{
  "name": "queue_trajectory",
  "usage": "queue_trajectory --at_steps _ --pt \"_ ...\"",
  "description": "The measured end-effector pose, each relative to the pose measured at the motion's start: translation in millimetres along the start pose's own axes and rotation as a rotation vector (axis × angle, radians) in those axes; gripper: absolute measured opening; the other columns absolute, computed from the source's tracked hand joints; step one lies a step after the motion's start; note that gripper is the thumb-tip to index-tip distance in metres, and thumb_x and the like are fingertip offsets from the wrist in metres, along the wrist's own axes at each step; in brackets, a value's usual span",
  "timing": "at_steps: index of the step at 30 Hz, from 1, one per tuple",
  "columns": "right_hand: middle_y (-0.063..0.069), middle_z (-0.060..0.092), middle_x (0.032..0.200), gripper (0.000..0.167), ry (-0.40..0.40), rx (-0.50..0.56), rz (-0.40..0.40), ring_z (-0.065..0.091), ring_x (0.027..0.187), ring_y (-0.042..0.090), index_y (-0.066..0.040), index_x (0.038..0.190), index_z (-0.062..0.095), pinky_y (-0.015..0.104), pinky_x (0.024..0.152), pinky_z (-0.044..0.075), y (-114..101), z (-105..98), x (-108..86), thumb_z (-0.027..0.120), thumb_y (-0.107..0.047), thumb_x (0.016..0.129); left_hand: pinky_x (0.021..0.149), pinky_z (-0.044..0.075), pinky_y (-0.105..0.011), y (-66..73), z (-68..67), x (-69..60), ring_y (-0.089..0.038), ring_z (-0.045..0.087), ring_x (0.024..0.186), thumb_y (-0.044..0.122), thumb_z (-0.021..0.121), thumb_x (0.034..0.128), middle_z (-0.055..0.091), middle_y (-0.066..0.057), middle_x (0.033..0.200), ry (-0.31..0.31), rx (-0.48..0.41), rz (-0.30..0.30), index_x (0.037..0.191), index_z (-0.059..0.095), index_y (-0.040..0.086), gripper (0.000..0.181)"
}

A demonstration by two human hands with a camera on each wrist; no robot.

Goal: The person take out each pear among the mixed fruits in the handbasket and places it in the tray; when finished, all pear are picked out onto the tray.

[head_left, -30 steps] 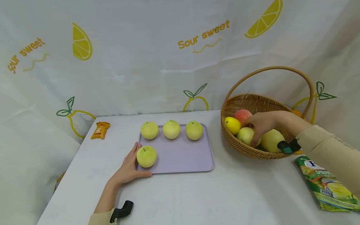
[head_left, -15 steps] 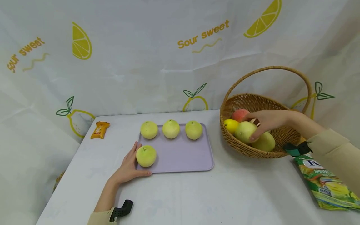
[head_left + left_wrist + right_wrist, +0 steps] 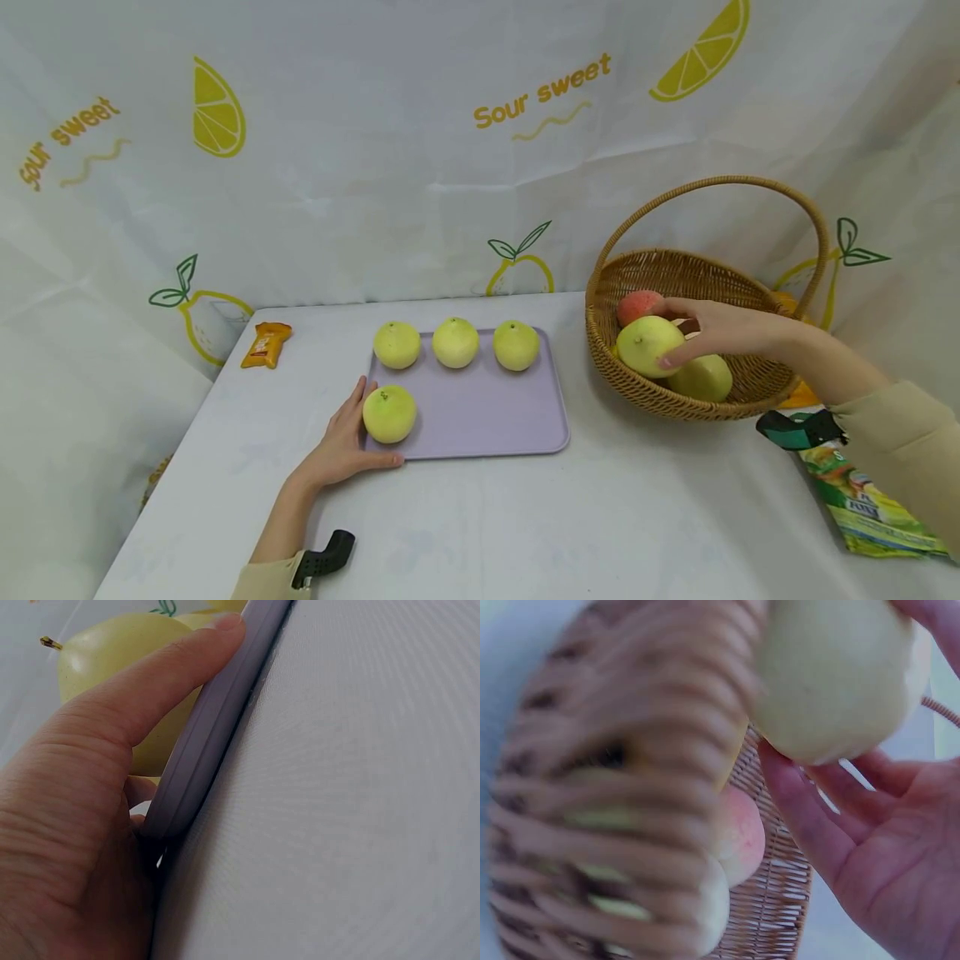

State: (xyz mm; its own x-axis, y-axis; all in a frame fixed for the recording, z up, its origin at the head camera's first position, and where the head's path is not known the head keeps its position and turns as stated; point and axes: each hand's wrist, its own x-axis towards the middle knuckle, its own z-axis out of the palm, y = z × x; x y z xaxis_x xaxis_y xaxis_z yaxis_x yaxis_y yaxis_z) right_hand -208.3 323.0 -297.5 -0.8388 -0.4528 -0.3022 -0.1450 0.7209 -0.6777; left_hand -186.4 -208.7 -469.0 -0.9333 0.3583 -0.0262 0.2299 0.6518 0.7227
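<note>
My right hand point(image 3: 712, 329) holds a pale yellow-green pear point(image 3: 649, 346) between thumb and fingers, over the left part of the wicker basket point(image 3: 675, 408). In the right wrist view the same pear point(image 3: 836, 679) sits above the fingertips. At the lower-left corner of the lilac tray point(image 3: 480, 417), my left hand point(image 3: 341, 446) rests with its thumb along the front rim and fingers along the left side. One pear point(image 3: 390, 414) lies on the tray beside that hand. Three more, including a pear point(image 3: 455, 342) in the middle, line the tray's back edge.
Inside the basket are a red peach point(image 3: 637, 307) and another yellow-green fruit point(image 3: 703, 378); its tall handle point(image 3: 731, 180) arches overhead. An orange snack packet point(image 3: 266, 345) lies at the table's far left. A green packet point(image 3: 862, 504) lies under the right forearm.
The right hand has lifted the pear slightly up and left from the other basket fruit, and it now covers most of the lemon. The left hand and tray have stayed in place.
</note>
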Motion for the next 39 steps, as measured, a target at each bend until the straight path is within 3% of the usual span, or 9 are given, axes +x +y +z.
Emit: queue_trajectory --at_steps 7,12,17,22,28,34,37,39 --pt "0.014 0.049 0.129 0.078 0.106 0.063 0.059 0.05 0.111 0.029 -0.005 0.151 0.025 0.042 0.086 0.043 1.0 13.0 -7.1 0.066 -0.034 0.091 0.108 0.003 -0.068 0.3 0.1 -0.1 -0.045 0.0 0.145 0.048 0.086 0.0673 -0.004 -0.013 0.163 0.007 -0.001 0.003 0.157 0.009 0.007 0.125" --pt "0.018 0.048 0.132 0.077 0.159 0.183 0.078 0.049 0.117 0.032 -0.007 0.153 0.021 0.043 0.089 0.044 -0.2 22.0 -8.7 0.063 -0.031 0.094 0.108 0.003 -0.068 -0.9 0.6 0.1 -0.045 0.0 0.145 0.048 0.086 0.0674 -0.004 -0.013 0.163 0.007 0.0 0.005 0.157 0.009 0.007 0.125" --pt "0.016 0.048 0.131 0.073 0.187 0.331 0.07 0.053 0.112 0.021 -0.006 0.154 0.019 0.035 0.091 0.046 -4.9 29.6 -10.0 0.06 -0.028 0.097 0.108 0.004 -0.069 -1.7 0.9 0.2 -0.045 0.0 0.145 0.05 0.086 0.0671 -0.004 -0.011 0.163 0.007 0.0 -0.005 0.157 0.01 0.009 0.125" --pt "0.007 0.049 0.124 0.067 0.193 0.51 -0.018 0.058 0.103 0.012 -0.005 0.153 0.018 0.023 0.09 0.048 -14.0 34.8 -8.4 0.055 -0.019 0.099 0.108 0.003 -0.069 -2.4 1.1 0.4 -0.045 0.0 0.145 0.049 0.086 0.0672 -0.004 -0.011 0.163 0.009 -0.002 -0.005 0.157 0.01 0.009 0.125" --pt "0.003 0.05 0.124 0.065 0.158 0.655 -0.088 0.058 0.102 0.014 -0.002 0.153 0.015 0.022 0.09 0.048 -26.6 40.9 -3.5 0.052 -0.012 0.1 0.108 0.004 -0.069 -3.2 1.5 0.8 -0.045 0.0 0.145 0.05 0.086 0.0675 -0.004 -0.01 0.163 0.007 0.003 -0.003 0.158 0.01 0.01 0.124" --pt "0.004 0.023 0.138 0.064 0.139 0.696 -0.11 0.052 0.106 0.013 0.005 0.148 0.017 0.022 0.089 0.048 -40.6 50.2 3.6 0.054 -0.014 0.099 0.108 0.004 -0.069 -2.2 0.9 1.2 -0.044 0.0 0.145 0.051 0.086 0.0671 -0.004 -0.011 0.163 0.009 0.002 -0.003 0.157 0.01 0.009 0.125" --pt "0.003 0.028 0.137 0.063 0.123 0.724 -0.106 0.054 0.107 0.012 0.006 0.146 0.019 0.023 0.09 0.048 -47.5 56.3 7.7 0.055 -0.015 0.099 0.108 0.004 -0.069 -1.8 0.8 1.4 -0.044 -0.001 0.145 0.051 0.086 0.0673 -0.005 -0.011 0.163 0.005 0.001 -0.004 0.157 0.01 0.009 0.125" --pt "0.004 0.04 0.131 0.063 0.105 0.742 -0.114 0.056 0.107 0.013 0.006 0.146 0.02 0.024 0.091 0.048 -51.6 60.7 10.4 0.055 -0.015 0.098 0.108 0.004 -0.069 -1.5 0.8 1.4 -0.044 -0.001 0.145 0.051 0.085 0.0674 -0.005 -0.011 0.163 0.002 -0.002 -0.005 0.157 0.01 0.008 0.125"
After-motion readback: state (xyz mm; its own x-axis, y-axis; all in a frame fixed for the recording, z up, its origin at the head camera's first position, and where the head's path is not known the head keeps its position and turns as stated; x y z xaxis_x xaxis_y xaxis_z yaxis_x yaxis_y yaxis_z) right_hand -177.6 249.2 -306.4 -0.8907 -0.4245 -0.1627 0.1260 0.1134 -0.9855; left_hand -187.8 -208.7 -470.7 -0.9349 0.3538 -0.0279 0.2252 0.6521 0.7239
